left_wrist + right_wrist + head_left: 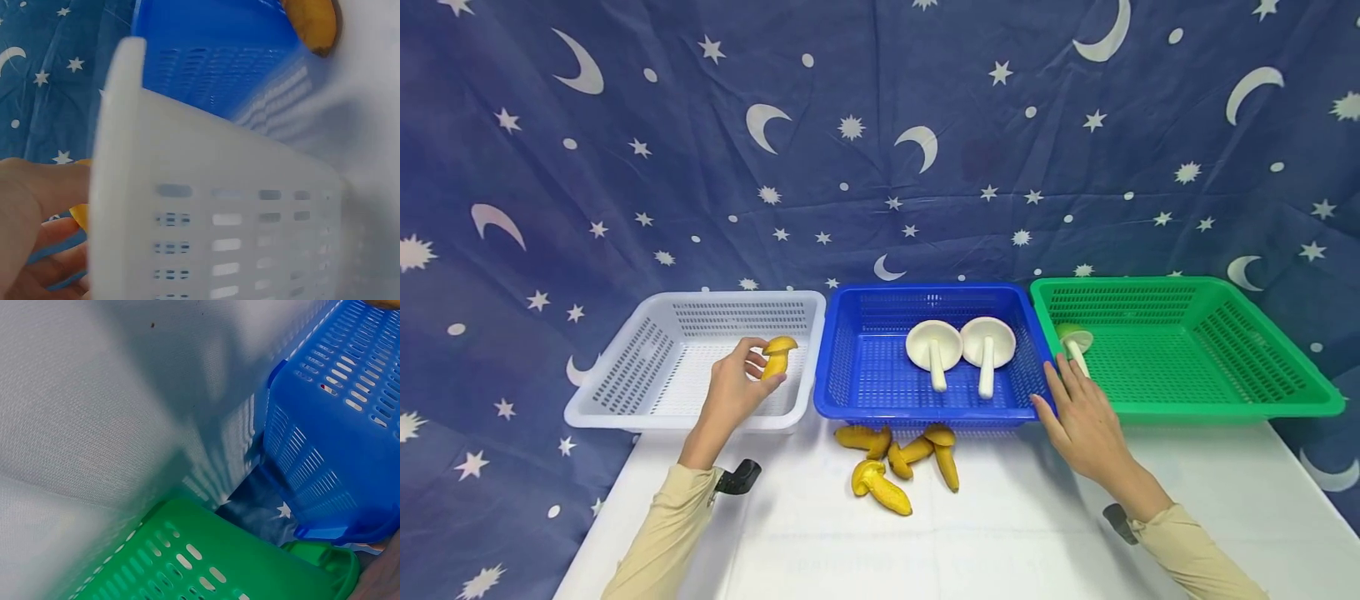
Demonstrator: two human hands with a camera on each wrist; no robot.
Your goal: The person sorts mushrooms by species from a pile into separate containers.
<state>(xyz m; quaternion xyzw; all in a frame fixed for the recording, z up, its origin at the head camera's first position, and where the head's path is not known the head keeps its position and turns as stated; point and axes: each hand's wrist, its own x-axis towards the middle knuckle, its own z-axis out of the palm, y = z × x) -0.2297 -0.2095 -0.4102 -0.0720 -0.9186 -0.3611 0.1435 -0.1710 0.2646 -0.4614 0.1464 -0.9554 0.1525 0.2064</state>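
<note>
Backdrop [880, 167]: dark blue cloth, white moons and stars, behind the desk [1000, 542]. Desk is under a white cloth.

Three baskets in a row along the desk's far edge: green basket [1225, 410] toward the right corner, blue basket [917, 413] mid-row, white basket [625, 421] toward the left corner. Green and blue rims nearly meet; white sits just beside blue.

Left hand [733, 383]: over the white basket's right half. Thumb and fingers pinch a yellow mushroom [777, 360] by the stem, cap up. Gap is about stem width. Left wrist view mostly blocked by the basket wall; only part of the hand and slivers of yellow show.

Right hand [1086, 425]: at the near corner between blue and green. Fingers extended, slightly spread, grasping nothing. Thumb at the blue rim, fingertips close to the green rim. Exact contact: can't tell.

Two white mushrooms [934, 346] side by side in the blue basket's right half, undersides up, stems toward the near edge.

Four more yellow mushrooms [882, 487] lie clustered on the desk, just off blue's near edge.

Green-capped mushroom [1075, 337] in green's left side, stem running toward the right hand's fingertips.
</note>
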